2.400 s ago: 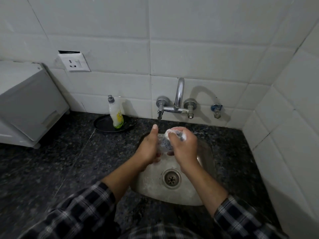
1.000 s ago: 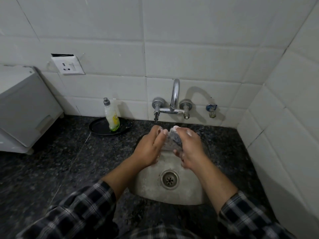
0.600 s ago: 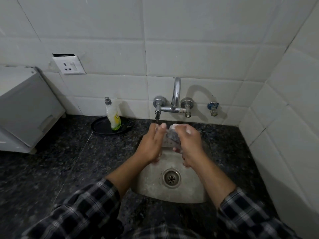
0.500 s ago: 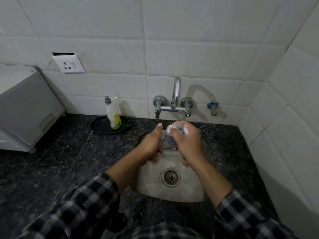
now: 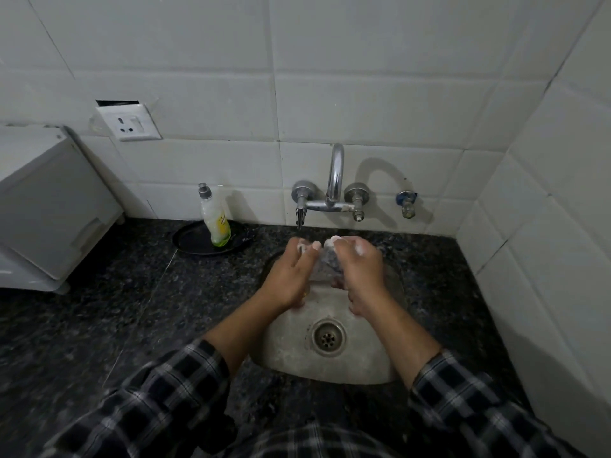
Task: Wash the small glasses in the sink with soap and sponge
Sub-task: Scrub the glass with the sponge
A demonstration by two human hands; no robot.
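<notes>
A small clear glass [image 5: 323,266] is held between both hands over the far half of the steel sink [image 5: 360,361]. My left hand [image 5: 291,276] wraps its left side, fingertips foamy. My right hand [image 5: 360,269] covers its right side with soap suds on the fingers; a sponge cannot be told apart under this hand. The glass is mostly hidden by the fingers. The dish soap bottle [image 5: 215,219] stands on a black plate [image 5: 193,242] to the left of the tap.
A chrome tap [image 5: 332,193] with two knobs is on the tiled wall just behind the hands. A small blue valve [image 5: 406,201] sits to its right. A white appliance [image 5: 49,206] occupies the left of the dark granite counter [image 5: 115,309]. The sink drain [image 5: 328,337] lies below the hands.
Both hands have kept rubbing the glass, shifting slightly toward the wall under the tap. The left hand's fingers now lie flatter over the glass.
</notes>
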